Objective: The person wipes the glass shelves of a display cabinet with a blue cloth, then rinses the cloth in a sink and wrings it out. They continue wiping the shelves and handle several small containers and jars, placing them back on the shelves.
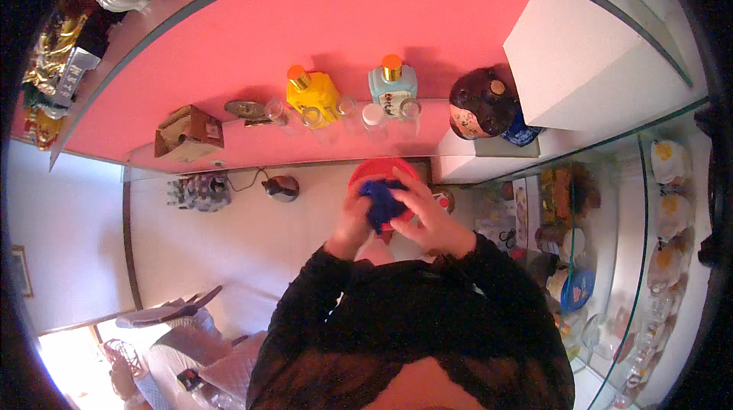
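Observation:
A crumpled dark blue cloth (385,204) is held between my two hands, over a red plastic basin (375,168) that stands low in front of my body. My left hand (353,218) grips the cloth from the left side. From the right, my right hand (424,215) holds it with fingers spread and bent over it. The inside of the basin is mostly hidden by the cloth and hands.
A glass shelf ahead bears a yellow bottle (314,95), a light blue bottle (393,86), several small clear bottles, a cardboard box (189,134) and a dark round pot (484,103). Glass shelves with packed goods (669,215) line the right. A computer mouse (282,188) lies beyond my left hand.

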{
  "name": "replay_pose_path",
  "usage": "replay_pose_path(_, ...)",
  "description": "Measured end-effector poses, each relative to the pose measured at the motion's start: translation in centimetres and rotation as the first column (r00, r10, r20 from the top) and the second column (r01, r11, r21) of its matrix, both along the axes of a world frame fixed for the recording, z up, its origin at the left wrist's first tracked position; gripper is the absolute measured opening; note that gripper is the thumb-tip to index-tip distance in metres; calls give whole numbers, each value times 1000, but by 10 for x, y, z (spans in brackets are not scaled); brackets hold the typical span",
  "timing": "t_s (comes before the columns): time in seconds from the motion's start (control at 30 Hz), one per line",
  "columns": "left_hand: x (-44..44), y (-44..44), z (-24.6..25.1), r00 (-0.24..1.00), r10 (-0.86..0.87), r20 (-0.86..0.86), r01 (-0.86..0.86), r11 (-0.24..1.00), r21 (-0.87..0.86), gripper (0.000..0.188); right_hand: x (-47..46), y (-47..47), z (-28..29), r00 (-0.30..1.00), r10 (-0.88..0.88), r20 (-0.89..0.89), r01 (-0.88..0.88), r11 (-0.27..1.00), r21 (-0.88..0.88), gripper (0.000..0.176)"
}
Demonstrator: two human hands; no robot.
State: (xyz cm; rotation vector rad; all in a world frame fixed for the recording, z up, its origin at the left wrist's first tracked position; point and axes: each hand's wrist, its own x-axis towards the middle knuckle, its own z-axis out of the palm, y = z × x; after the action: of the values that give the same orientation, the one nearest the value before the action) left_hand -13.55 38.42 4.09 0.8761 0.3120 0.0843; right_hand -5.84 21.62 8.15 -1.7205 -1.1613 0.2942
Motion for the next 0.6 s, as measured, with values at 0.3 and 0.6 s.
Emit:
replay_pose_path(0.3, -11, 131, -30, 942, 327, -82, -278, 892, 356, 18, 88, 73, -83, 587, -781, 211, 801, 599, -10, 70)
replay_pose_path(0.6, 54, 149, -39, 904, 424, -52, -10, 144, 990, 49, 116, 89, -67, 803, -507, -312, 544, 838, 39, 50)
